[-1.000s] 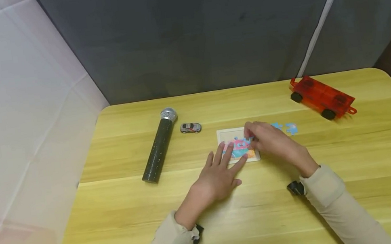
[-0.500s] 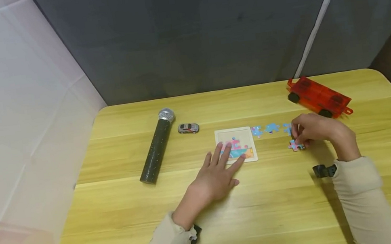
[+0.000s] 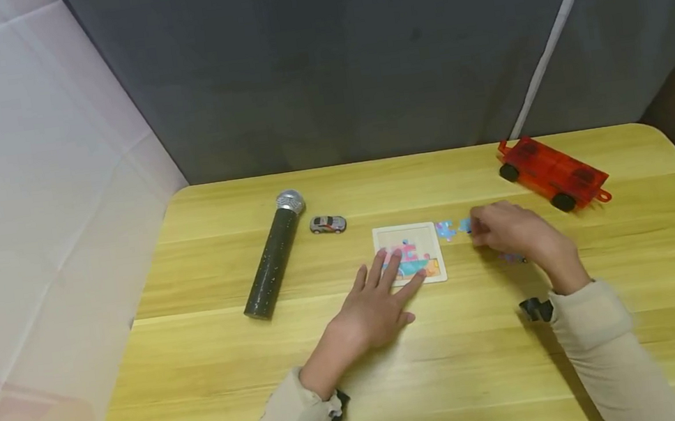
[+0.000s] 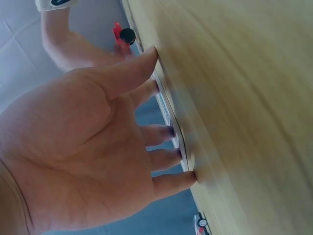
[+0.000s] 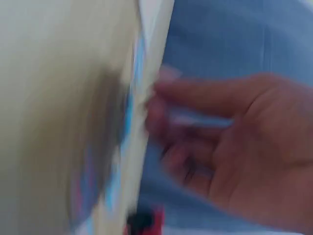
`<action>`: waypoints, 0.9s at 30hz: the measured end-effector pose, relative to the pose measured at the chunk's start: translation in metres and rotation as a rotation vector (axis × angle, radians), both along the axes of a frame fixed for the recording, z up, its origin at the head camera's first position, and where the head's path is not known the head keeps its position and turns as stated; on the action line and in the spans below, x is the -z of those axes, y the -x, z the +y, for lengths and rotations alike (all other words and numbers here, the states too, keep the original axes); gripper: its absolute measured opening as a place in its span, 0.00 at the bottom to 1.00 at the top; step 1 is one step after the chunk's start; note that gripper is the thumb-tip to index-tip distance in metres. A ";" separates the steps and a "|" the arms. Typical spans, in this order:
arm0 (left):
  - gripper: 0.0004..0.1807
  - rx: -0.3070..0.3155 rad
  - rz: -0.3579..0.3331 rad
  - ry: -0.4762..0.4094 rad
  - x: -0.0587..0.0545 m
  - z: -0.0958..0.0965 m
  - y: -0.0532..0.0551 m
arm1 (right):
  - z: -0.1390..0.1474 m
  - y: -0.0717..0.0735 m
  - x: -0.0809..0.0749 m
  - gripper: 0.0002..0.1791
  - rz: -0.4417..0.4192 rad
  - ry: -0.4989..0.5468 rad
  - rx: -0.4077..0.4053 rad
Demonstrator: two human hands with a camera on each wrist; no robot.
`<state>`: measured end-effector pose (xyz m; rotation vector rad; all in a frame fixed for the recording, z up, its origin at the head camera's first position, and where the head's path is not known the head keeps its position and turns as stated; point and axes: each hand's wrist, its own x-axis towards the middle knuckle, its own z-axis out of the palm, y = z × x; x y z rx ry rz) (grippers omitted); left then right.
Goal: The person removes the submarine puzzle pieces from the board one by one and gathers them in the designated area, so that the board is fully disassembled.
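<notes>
My left hand (image 3: 372,311) lies spread with its fingertips on a small framed jigsaw puzzle (image 3: 440,254). Pink, teal and orange pieces fill the lower part of its pale frame; the upper part shows bare backing. The left wrist view has those fingers (image 4: 164,159) along the frame's edge, with the thumb apart. My right hand (image 3: 513,231) hovers with bent fingers over loose pieces, and none shows in its grasp. A blue puzzle piece (image 3: 445,231) lies beside the frame, another blue piece (image 3: 464,226) right at the fingertips, and a pink-and-blue piece (image 3: 510,258) below the hand.
A black microphone (image 3: 274,260) with a silver head lies left of the puzzle, with a small silver toy car (image 3: 328,224) between them. A red toy wagon (image 3: 554,173) stands at the back right. Behind the wooden table (image 3: 445,366) rises a dark panel (image 3: 357,60).
My right hand moves a pink-and-blue piece from the puzzle frame to the table at the right, lets go, then shifts back left above the blue pieces. My left hand stays put.
</notes>
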<state>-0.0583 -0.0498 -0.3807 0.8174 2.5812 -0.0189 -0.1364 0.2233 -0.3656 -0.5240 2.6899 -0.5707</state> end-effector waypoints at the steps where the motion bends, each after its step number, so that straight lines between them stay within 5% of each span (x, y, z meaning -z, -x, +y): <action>1: 0.37 -0.003 0.002 0.003 0.000 0.000 0.000 | -0.012 0.000 0.002 0.04 0.033 0.051 -0.036; 5: 0.37 -0.022 -0.002 0.025 0.001 0.004 -0.003 | -0.056 0.004 0.012 0.06 0.064 0.169 -0.124; 10: 0.37 -0.034 -0.005 0.053 0.001 0.007 -0.005 | -0.077 0.005 0.019 0.04 0.016 0.100 -0.069; 14: 0.37 -0.027 0.004 0.060 -0.001 0.007 -0.006 | -0.081 0.006 0.021 0.04 0.005 0.092 -0.036; 21: 0.36 -0.027 0.011 0.069 -0.002 0.006 -0.004 | -0.082 0.009 0.019 0.08 -0.010 0.241 -0.043; 27: 0.36 -0.027 0.006 0.063 -0.001 0.007 -0.004 | -0.058 0.013 0.005 0.09 -0.120 0.384 -0.092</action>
